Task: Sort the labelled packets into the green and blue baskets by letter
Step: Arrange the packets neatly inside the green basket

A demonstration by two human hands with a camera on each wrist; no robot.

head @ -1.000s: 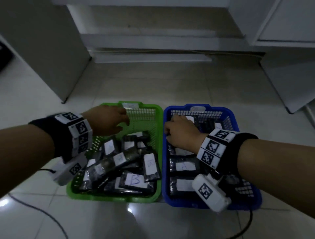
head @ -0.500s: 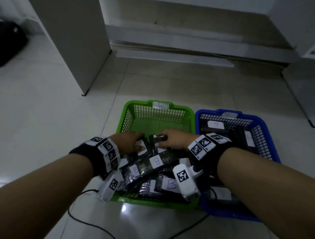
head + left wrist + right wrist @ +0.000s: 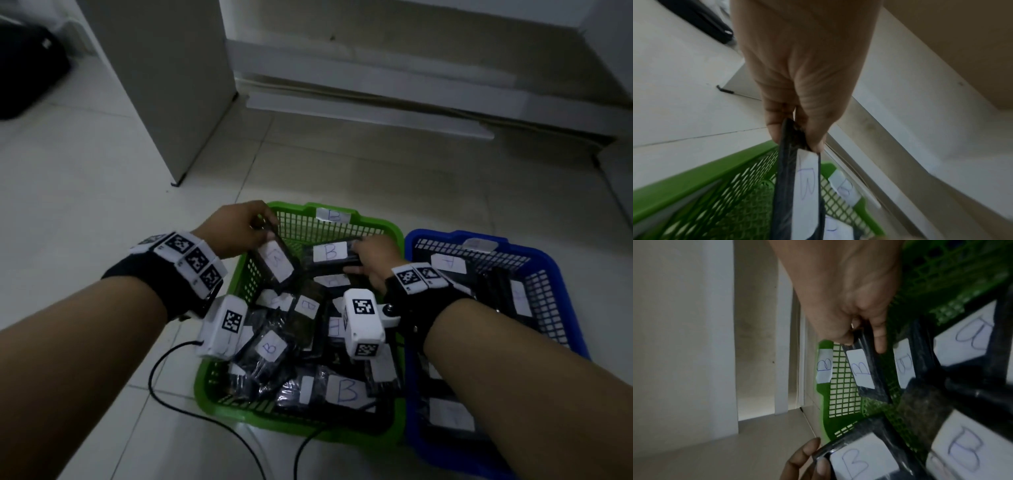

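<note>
Both hands' grips pinch B packets, left hand (image 3: 236,228) and right hand (image 3: 375,255), above the packet-filled green basket (image 3: 394,233).

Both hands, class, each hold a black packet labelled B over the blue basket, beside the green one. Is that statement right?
Not quite. The left hand and the right hand do each hold a black packet labelled B, but over the green basket, not the blue basket, which sits beside it. The head view shows this.
</note>
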